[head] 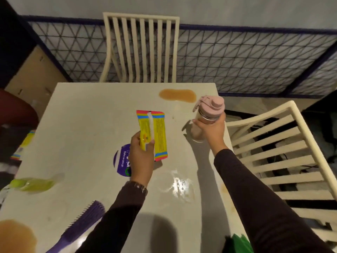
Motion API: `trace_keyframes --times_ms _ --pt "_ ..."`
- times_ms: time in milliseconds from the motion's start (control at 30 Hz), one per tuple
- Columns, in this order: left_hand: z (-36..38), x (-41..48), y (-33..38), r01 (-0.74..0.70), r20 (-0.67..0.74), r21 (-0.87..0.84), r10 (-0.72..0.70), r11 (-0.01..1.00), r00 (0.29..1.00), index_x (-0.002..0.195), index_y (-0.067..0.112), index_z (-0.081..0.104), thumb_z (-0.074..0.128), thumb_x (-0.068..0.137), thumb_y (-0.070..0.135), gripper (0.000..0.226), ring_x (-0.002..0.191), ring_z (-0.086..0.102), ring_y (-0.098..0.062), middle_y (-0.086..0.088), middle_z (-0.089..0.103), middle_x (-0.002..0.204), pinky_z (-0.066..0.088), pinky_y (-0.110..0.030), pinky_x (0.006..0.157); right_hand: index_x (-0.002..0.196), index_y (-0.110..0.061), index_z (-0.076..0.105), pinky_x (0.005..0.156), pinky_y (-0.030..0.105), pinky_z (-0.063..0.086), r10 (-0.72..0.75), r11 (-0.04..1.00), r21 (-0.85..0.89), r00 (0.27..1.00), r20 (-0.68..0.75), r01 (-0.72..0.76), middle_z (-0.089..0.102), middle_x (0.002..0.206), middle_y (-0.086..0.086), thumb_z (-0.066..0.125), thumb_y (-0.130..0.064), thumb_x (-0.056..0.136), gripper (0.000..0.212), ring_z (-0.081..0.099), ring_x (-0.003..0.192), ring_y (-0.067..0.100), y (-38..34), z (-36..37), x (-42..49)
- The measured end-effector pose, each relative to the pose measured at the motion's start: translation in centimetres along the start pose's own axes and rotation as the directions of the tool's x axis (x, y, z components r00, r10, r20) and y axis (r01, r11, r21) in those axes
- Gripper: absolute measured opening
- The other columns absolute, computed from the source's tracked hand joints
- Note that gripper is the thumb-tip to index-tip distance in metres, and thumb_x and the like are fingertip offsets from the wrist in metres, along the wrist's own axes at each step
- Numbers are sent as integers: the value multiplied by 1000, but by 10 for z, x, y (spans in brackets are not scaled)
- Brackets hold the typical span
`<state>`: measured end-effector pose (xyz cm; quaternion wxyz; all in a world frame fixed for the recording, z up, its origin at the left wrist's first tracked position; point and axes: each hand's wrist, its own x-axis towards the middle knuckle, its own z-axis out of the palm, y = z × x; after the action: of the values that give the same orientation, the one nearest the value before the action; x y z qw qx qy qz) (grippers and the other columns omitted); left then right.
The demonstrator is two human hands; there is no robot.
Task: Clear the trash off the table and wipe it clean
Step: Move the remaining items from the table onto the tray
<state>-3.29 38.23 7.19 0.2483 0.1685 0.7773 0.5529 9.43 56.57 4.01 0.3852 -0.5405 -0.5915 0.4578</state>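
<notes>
While left hand [141,154] pinches wrapper [153,133], right hand [211,130] grips bottle [209,111].

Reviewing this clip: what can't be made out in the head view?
- Purple round item: partly hidden by the left hand; most of its print unreadable.
- Yellow wrapper text: too small to read.
- Pink bottle: lower body blurred and covered by the right hand.
- Green object: blurred; identity unclear.
- Purple brush and brown spill: cut off by the bottom edge.
- Green item: cut off by the bottom edge, partly behind the right sleeve.
</notes>
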Motion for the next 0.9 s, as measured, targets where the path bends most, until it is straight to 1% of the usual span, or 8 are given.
trace_keyframes --times_ms 67,133,300,400,533,633,767,900 --pt "-25 1 6 -42 4 11 42 999 999 122 16 51 59 92 18 32 82 58 1 7 59 104 42 1 54 118 -17 44 91 28 50 -13 1000 -13 1000 -26 12 58 110 -3 87 -8 57 75 59 103 16 -4 2 -9" --pt "-53 7 17 -67 9 -18 67 998 998 118 18 52 59 92 18 27 84 57 3 11 58 101 43 1 59 115 -19 45 89 31 51 -50 998 -39 999 8 50 60 110 -3 88 -10 57 72 61 100 13 -16 8 -22" --pt "-137 24 38 -136 -49 -80 132 988 990 110 22 54 60 90 16 22 88 62 -2 15 62 97 49 -7 64 125 -17 40 78 3 45 -195 981 42 953 230 190 55 112 -16 87 -1 56 85 55 99 -14 -68 51 -73" --pt "-204 33 37 -196 -129 -75 185 978 974 107 24 56 62 89 11 23 87 61 5 14 63 98 45 -5 68 130 -17 37 80 2 44 -258 966 114 906 335 233 52 116 -20 87 -2 56 91 53 101 -16 -101 98 -105" --pt "-306 50 25 -228 -269 -17 215 974 939 101 26 55 62 88 8 23 77 59 12 12 63 90 43 -3 68 136 -20 33 85 3 43 -303 946 226 874 379 230 51 120 -23 86 -17 56 96 51 104 -18 -148 184 -150" --pt "-379 65 7 -210 -373 -6 193 978 907 101 25 55 63 88 11 21 76 62 2 11 64 87 48 -12 68 139 -18 31 89 7 44 -333 927 304 858 391 221 52 124 -17 83 -24 58 96 52 110 -12 -178 258 -179" --pt "-468 91 -35 -132 -486 -2 114 991 866 108 11 58 63 88 12 20 81 63 -8 2 66 91 49 -13 70 128 -23 37 84 12 47 -350 919 332 831 433 214 56 122 -5 84 -9 65 80 57 104 -5 -202 366 -210" --pt "-533 114 -90 -70 -541 -106 2 992 841 111 8 59 61 90 14 22 91 66 -24 -7 68 98 55 -30 75 116 -19 44 81 11 46 -353 925 302 811 466 230 59 110 -12 88 -6 56 75 58 95 -8 -207 476 -235"
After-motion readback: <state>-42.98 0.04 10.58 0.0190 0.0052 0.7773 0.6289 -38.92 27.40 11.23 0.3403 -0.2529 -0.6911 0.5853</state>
